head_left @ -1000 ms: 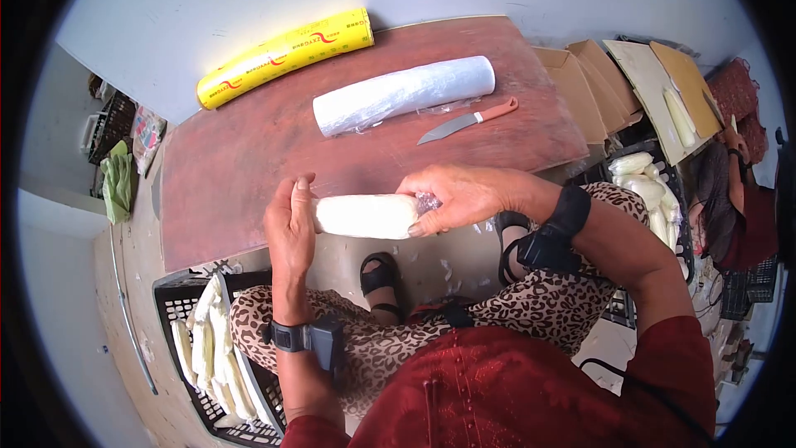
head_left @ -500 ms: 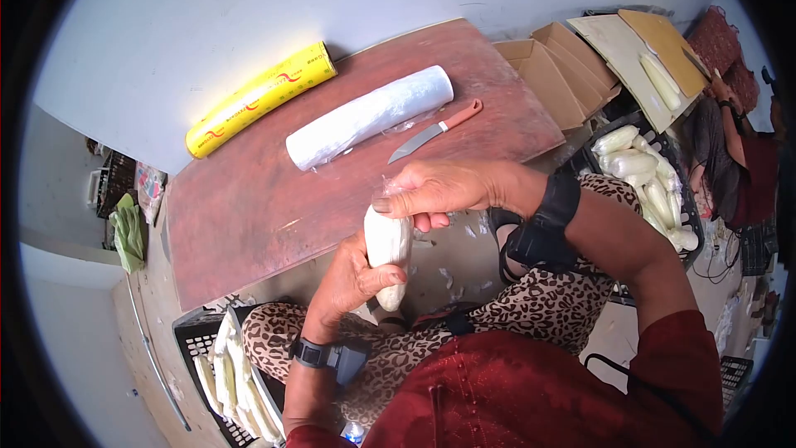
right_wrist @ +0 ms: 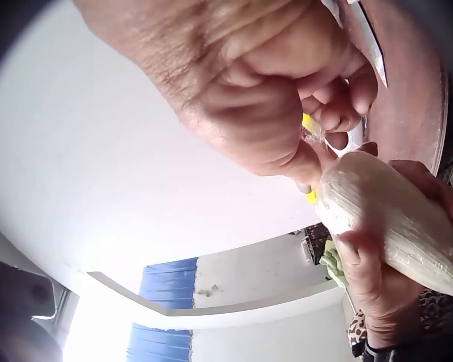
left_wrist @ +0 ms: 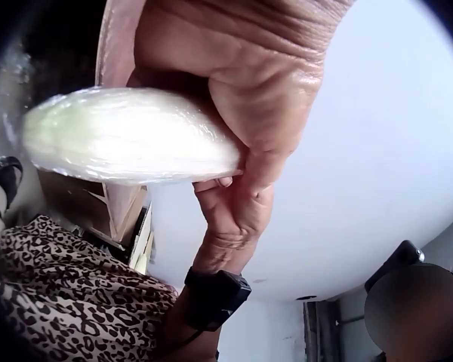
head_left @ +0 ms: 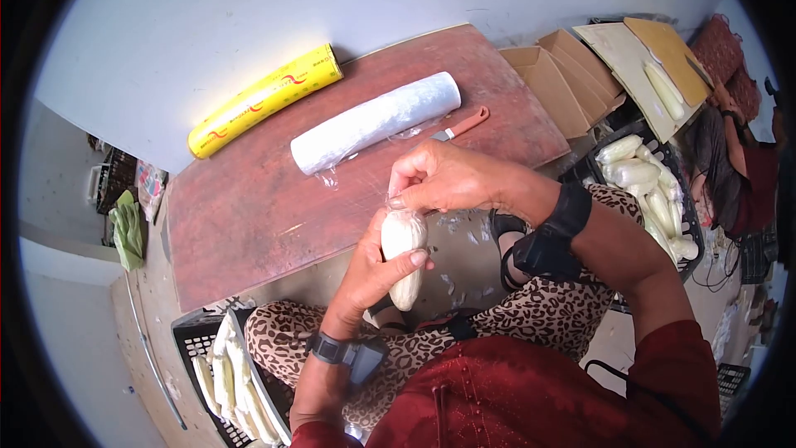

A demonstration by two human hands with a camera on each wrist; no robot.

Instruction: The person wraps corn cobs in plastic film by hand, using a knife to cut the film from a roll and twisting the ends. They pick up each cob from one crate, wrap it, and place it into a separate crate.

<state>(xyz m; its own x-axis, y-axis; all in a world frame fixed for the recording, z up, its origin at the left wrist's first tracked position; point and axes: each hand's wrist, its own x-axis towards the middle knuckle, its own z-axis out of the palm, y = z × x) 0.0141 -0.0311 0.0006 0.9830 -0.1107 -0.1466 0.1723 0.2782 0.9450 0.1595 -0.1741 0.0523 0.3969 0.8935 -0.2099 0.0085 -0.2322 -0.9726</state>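
An ear of corn [head_left: 404, 235] in pale husk, wrapped in clear cling film, stands nearly upright between the hands over the person's lap. My left hand [head_left: 367, 272] grips it around the side, thumb across the front. At its top end my right hand [head_left: 452, 178] pinches the gathered film between thumb and fingers. The right wrist view shows the film bunched at the end of the ear [right_wrist: 392, 215]. In the left wrist view the film lies glossy and tight over the ear [left_wrist: 128, 136]. On the table, the knife [head_left: 464, 123] has its blade mostly hidden behind the right hand.
A white film roll [head_left: 377, 123] and a yellow printed roll [head_left: 265, 101] lie on the reddish table [head_left: 240, 224]. Black crates with pale ears [head_left: 240, 390] stand at lower left and right [head_left: 638, 174]. Cardboard boxes [head_left: 564, 83] and another person's arm [head_left: 734, 133] are at right.
The ear of corn has turned from lying sideways to nearly upright, the left hand moving onto its side. The right hand has gone from the ear's right end to pinching film at its top.
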